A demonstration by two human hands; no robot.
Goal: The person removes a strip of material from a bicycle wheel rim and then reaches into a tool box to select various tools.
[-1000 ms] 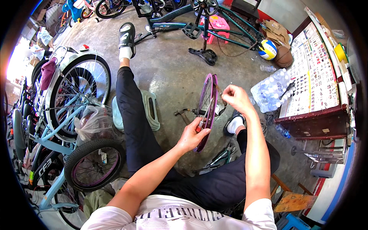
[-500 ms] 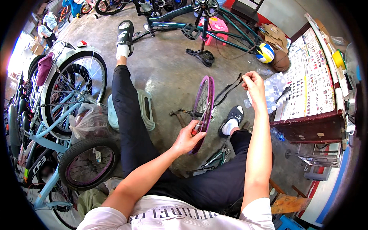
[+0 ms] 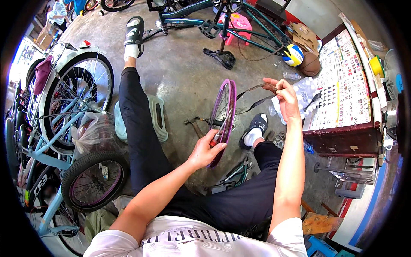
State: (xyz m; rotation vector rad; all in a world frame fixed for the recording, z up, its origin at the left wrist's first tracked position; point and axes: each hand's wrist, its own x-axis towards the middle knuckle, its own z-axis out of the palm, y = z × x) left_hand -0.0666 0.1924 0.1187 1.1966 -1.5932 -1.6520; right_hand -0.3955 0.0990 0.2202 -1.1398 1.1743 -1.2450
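My left hand (image 3: 203,152) is closed round the red handle of a screwdriver (image 3: 215,139), whose metal shaft lies along a purple wheel rim (image 3: 232,96) with spokes and no tire. The rim stands tilted between my legs, its lower part partly hidden by that hand. My right hand (image 3: 287,99), to the right of the rim, pinches a thin black rim strip (image 3: 256,104) between thumb and fingers. The strip hangs as a loose loop stretching back toward the rim. Whether its far end touches the rim is hard to tell.
A hammer (image 3: 198,129) and several hand tools (image 3: 239,173) lie on the floor near the rim. A blue-green bicycle frame (image 3: 184,20) stands upside down ahead. Parked bicycles and a small tire (image 3: 68,182) crowd the left; a cabinet (image 3: 342,143) and bottles (image 3: 305,92) stand right.
My right hand has turned, its fingers more spread, and the strip's loop has opened wider. The left hand and rim have shifted slightly left in the picture as the view moved.
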